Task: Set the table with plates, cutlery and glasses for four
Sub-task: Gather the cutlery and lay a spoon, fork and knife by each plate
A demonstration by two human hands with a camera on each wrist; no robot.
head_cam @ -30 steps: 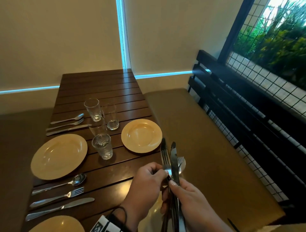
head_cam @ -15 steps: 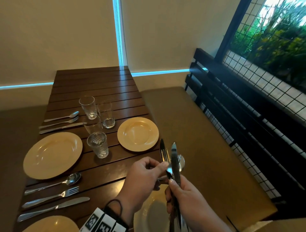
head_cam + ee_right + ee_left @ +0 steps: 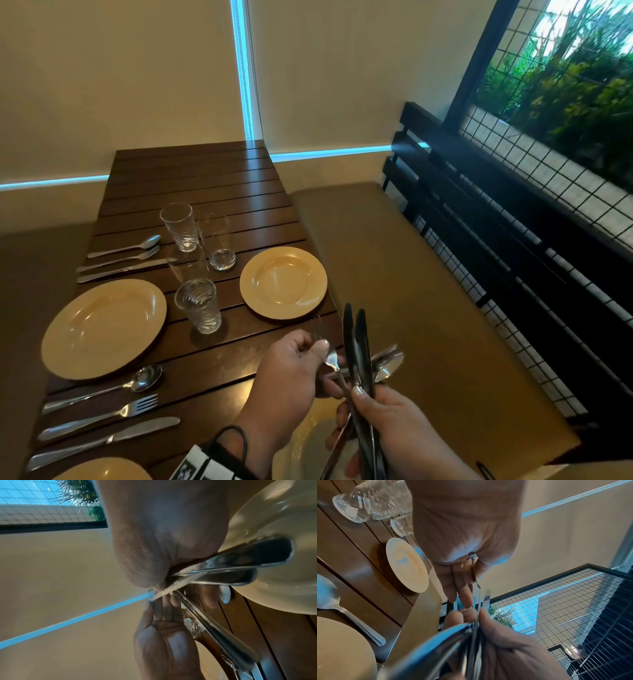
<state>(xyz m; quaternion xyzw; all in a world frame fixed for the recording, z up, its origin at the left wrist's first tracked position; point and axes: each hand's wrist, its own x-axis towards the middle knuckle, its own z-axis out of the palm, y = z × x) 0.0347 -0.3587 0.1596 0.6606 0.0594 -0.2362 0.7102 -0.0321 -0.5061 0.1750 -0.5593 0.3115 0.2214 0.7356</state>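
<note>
At the lower middle of the frame, the right hand grips a bunch of cutlery, knives standing tall, tips toward the top. The left hand pinches a fork (blurry), now pulled further left from the bunch than before.

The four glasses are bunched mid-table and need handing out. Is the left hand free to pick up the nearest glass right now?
Probably not yet. The left hand is pinching a fork out of the cutlery bundle in the right hand. The nearest glass stands unobstructed just beyond it, so only the occupied grip is stopping it.
</note>
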